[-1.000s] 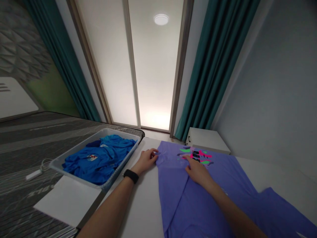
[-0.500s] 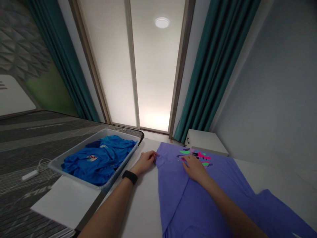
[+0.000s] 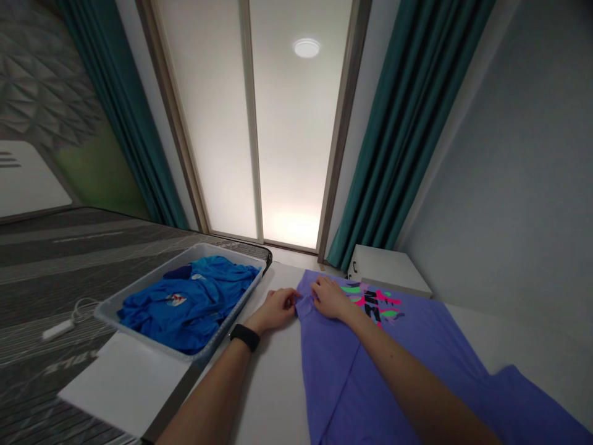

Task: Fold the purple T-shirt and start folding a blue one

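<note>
A purple shirt (image 3: 407, 358) with a pink, green and black print (image 3: 375, 303) is spread over the white table, one part folded across at its left side. At its far left edge my left hand (image 3: 277, 309), with a black watch on the wrist, is closed with the fabric edge between the fingertips. Just to the right of it, my right hand (image 3: 331, 298) rests on the shirt with bent, slightly parted fingers. The cloth is wrinkled between the two hands. The right forearm hides part of the shirt.
Left of the table stands a clear plastic bin (image 3: 111, 315) holding blue clothes (image 3: 194, 309). A white power strip (image 3: 58, 329) with a cable lies beyond it. A low white cabinet (image 3: 389, 269) stands past the far table edge, before a green curtain (image 3: 393, 154) and frosted sliding doors (image 3: 296, 154).
My right hand has slid left across the shirt, off the print and close to my left hand. More of the print shows now. My left hand stays at the shirt's edge.
</note>
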